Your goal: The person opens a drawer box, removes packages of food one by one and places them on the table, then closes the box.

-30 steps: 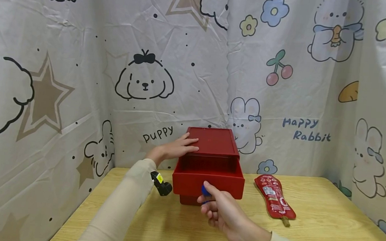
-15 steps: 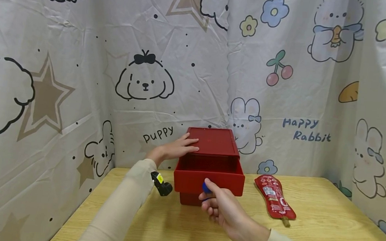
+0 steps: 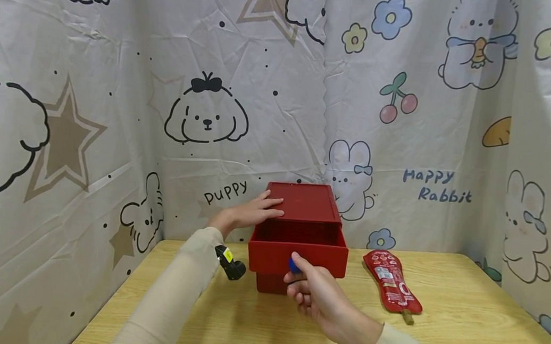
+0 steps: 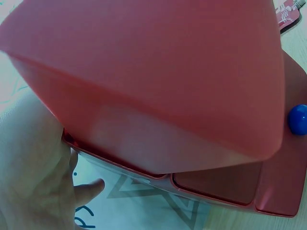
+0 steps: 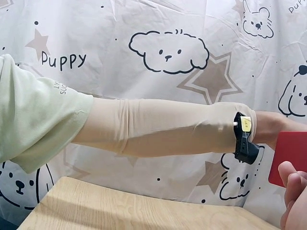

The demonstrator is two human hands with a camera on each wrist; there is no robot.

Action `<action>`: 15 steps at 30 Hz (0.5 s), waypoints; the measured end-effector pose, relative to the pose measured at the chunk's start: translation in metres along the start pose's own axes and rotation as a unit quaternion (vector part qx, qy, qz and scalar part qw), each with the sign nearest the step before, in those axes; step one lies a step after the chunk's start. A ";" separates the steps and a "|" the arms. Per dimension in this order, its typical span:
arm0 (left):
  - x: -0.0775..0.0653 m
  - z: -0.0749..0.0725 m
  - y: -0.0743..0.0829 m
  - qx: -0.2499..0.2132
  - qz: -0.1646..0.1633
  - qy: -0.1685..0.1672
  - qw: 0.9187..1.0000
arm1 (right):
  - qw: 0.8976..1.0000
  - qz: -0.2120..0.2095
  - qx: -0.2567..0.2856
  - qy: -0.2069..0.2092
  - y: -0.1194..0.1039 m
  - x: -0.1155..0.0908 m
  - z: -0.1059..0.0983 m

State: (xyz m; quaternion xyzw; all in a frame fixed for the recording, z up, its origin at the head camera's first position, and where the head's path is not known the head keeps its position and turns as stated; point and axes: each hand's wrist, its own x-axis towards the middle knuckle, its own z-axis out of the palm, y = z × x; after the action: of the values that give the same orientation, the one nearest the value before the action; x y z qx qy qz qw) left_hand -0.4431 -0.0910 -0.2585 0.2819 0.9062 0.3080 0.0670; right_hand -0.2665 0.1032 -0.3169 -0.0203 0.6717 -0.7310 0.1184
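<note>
A red drawer box stands at the back of the table, its upper drawer pulled partly out. My left hand rests on the top left of the box, fingers spread flat. The right hand pinches the drawer's blue knob between thumb and fingers. In the left wrist view the pulled-out drawer fills most of the picture, and another blue knob shows on the lower front. The right wrist view catches only fingers before a red corner of the drawer.
To the right of the box, a red printed pouch with a tan end lies on the wooden table. A patterned curtain closes in the back and sides. My left wrist wears a black camera.
The upper drawer has slid a little farther into the box. My right hand has moved forward with its knob, while the left hand has stayed on top.
</note>
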 end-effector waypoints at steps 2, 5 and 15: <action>0.001 0.000 -0.001 0.001 0.000 0.000 1.000 | 1.000 -0.001 0.002 0.002 0.000 0.002 0.000; 0.001 0.000 -0.001 0.000 0.001 0.000 1.000 | 1.000 -0.003 0.004 0.004 0.000 0.003 -0.001; 0.001 0.000 0.000 0.001 -0.003 -0.001 1.000 | 1.000 -0.011 0.000 0.018 0.003 0.009 0.000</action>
State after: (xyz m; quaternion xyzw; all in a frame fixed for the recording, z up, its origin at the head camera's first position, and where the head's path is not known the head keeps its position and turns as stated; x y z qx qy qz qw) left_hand -0.4439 -0.0904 -0.2587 0.2795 0.9072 0.3067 0.0690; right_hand -0.2746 0.1008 -0.3206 -0.0146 0.6738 -0.7322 0.0983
